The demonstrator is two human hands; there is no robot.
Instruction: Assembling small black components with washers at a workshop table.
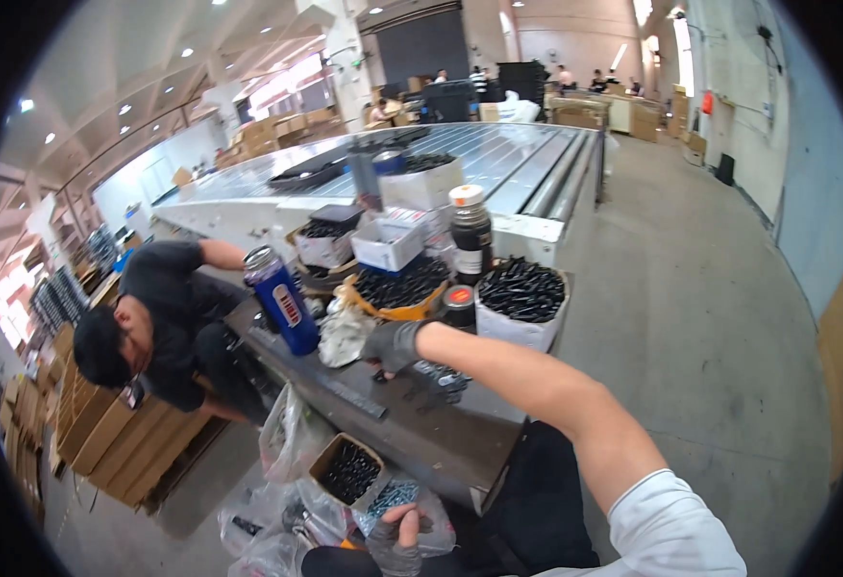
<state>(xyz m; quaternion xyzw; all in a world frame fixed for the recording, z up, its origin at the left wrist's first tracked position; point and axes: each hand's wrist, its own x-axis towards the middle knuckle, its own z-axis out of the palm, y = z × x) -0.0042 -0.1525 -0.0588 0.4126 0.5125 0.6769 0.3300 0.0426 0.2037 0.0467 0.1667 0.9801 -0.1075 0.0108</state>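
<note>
My right hand [395,348], in a dark grey glove, reaches across the metal bench [421,438], its fingers curled down at the bench top. Something small and dark shows by its fingertips, too small to name. Beside it lies a pile of small silvery metal parts [444,381]. Low in the view, my left hand [397,540] wears a glove with bare fingertips. Its fingers are bent closed, and what they hold is hidden. Just above it are silvery screws [393,497] in a clear plastic bag and a carton of small black parts [349,471].
Open boxes of black parts [520,291], a dark jar [471,231], a blue flask [282,303] and a crumpled white bag [345,335] crowd the bench's far side. A co-worker [167,327] bends over cardboard at left. A long slatted table [498,159] stands beyond.
</note>
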